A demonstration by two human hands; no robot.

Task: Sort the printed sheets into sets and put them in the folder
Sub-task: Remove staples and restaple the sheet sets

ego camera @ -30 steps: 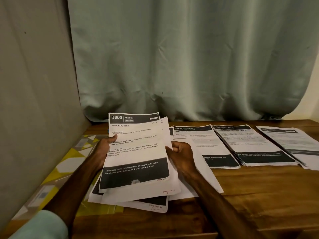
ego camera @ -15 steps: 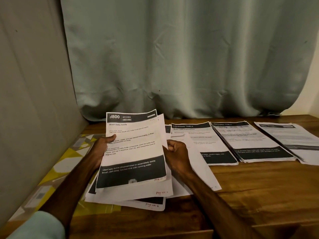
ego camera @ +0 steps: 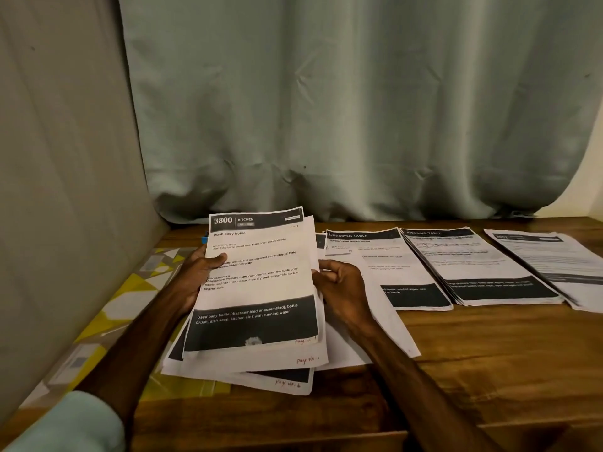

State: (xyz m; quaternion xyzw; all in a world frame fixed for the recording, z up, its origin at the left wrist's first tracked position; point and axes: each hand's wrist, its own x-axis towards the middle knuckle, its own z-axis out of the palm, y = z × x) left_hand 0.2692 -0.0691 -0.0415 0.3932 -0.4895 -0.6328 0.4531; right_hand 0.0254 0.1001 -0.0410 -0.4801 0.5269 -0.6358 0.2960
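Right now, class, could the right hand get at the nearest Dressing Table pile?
Probably yes: the pile lies mostly uncovered just beside the right hand, though that hand must first release the Kitchen sheets.

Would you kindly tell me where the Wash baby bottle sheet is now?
In the head view, the Wash baby bottle sheet tops the fanned stack held between the left hand and right hand, left of the Dressing Table sheets.

Home room: wooden table against draped pale-green curtain, patterned yellow mat at left.
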